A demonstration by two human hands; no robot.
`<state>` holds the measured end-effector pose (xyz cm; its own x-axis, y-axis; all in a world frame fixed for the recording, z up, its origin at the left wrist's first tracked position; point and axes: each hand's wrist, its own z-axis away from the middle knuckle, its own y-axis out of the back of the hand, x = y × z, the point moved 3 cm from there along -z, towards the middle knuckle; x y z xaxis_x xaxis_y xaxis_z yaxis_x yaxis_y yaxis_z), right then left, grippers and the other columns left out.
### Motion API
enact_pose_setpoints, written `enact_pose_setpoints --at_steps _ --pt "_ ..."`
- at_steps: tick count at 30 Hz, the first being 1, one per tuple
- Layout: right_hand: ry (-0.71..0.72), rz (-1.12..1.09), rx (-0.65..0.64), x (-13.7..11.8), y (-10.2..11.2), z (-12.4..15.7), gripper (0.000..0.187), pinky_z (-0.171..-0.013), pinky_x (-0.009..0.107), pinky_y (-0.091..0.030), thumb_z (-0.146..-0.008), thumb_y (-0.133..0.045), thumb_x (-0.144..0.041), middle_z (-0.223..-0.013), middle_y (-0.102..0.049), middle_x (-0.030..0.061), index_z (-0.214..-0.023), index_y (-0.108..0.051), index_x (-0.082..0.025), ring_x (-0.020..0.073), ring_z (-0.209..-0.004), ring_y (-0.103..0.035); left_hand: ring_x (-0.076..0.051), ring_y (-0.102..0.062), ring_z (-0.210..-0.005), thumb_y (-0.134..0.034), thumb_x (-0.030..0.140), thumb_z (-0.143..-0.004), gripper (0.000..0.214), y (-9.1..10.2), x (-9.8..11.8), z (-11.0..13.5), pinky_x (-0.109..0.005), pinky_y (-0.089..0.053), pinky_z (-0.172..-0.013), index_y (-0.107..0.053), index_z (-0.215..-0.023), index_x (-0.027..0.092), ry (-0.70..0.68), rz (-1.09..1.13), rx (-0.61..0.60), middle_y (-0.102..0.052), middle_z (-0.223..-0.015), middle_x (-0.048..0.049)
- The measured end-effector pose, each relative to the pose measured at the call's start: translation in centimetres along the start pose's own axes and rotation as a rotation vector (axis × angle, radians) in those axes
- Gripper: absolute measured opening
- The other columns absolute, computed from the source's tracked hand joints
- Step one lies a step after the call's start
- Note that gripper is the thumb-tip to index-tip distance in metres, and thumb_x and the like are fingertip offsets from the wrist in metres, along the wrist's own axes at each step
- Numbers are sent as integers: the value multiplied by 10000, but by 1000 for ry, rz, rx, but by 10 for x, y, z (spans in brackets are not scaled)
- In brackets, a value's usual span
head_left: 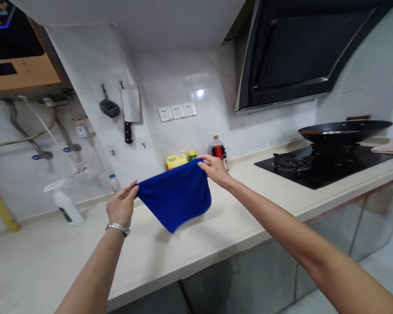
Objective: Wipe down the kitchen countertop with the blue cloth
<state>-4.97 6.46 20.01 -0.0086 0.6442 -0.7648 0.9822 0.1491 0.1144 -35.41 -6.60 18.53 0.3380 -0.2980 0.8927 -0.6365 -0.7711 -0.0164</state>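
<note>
1. 2 bare hands pinch the soft royal-blue fabric cloth (180,196) between thumb and fingers: the left hand (120,207), with a silver bracelet (118,228) at its wrist, grips the left upper corner; the right hand (216,170) grips the right end of the top edge.
2. The step in hand looks like spreading the cloth in the air; the next move seems to call for even tension and a firm pinch at each corner.
3. The long axis appears to follow the taut top edge, rising from left to right; a loose corner points down toward the counter's front.
4. The cloth hangs over the pale, smooth countertop (36,257); whether its tip touches is hard to tell.
5. Behind stand a yellow plastic jug (177,162) and a dark, red-labelled bottle (218,151).
6. Farther out, a white plastic spray bottle (67,208) stands left; a black glass cooktop (309,179) lies right, bearing a wide black wok (339,136).
</note>
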Motion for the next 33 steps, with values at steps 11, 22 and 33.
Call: enact_pose_setpoints --at_steps 11,22,33 --pt "-287 182 -340 89 29 192 364 -652 305 -522 -873 -595 -495 -607 -595 -20 -1023 -760 -208 178 -630 -598 -301 -711 -975 -687 638 -692 570 58 -94 131 -437 -556 -988 -797 -1061 217 214 -453 -674 -785 -1018 -66" --pt "-170 309 -355 84 38 193 329 -658 283 -498 -923 -546 -429 -707 -720 22 -973 -782 -206 180 -653 -651 -300 -694 -1061 -698 659 -719 511 59 -58 132 -389 -563 -966 -797 -991 237 308 -520 -797 -774 -1073 -62" --pt "-123 871 -329 108 -26 96 626 -1158 444 -380 -1023 -357 -337 -1539 -490 196 -1585 -305 -67 302 -1403 -474 -309 -403 -1467 -423 534 -955 701 -14 -124 92 -501 -352 -1217 -383 -1550 166 21 -664 -461 -380 -1614 -150"
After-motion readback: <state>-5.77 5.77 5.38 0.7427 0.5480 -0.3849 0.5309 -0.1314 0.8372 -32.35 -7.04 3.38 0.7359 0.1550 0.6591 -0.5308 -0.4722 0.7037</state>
